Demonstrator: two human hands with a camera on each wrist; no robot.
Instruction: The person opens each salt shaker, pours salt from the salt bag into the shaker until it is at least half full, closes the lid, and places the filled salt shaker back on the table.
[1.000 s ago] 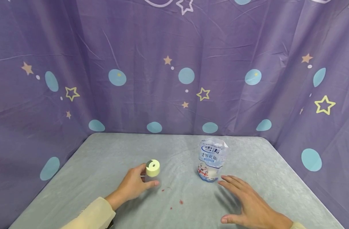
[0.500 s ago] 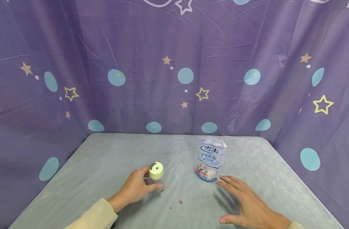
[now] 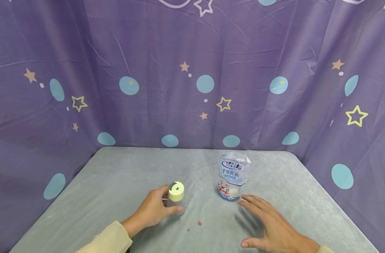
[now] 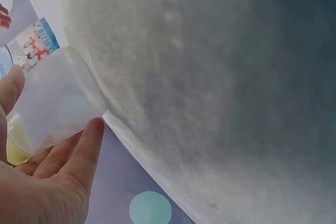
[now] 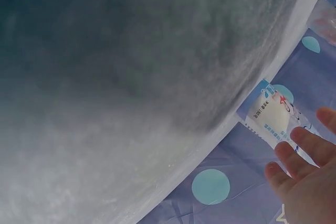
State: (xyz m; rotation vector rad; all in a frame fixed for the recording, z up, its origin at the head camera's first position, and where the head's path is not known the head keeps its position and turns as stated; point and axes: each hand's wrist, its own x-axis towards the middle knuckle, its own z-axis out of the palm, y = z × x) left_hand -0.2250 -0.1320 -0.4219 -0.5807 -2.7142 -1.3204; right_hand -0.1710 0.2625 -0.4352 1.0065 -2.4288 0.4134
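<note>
My left hand [image 3: 154, 208] grips a small clear plastic jar with a pale yellow lid [image 3: 176, 192], thumb on the near side and fingers on the far side. The jar stands upright on the table. In the left wrist view the see-through body of the jar [image 4: 65, 98] shows between thumb and fingers. A blue and white bag of salt [image 3: 233, 177] stands upright to the right of the jar. Just in front of it my right hand [image 3: 269, 226] has its fingers spread and holds nothing. Its fingertips are near the bag's lower right corner, as the right wrist view also shows.
A grey cloth covers the table [image 3: 129, 165]. Small red marks [image 3: 199, 222] spot it between the two hands. Purple curtains [image 3: 167, 116] with stars and blue dots hang behind the table and along both sides.
My left hand has slid the jar a short way to the right and toward me. The salt bag has stayed in place, and my right hand has barely moved.
</note>
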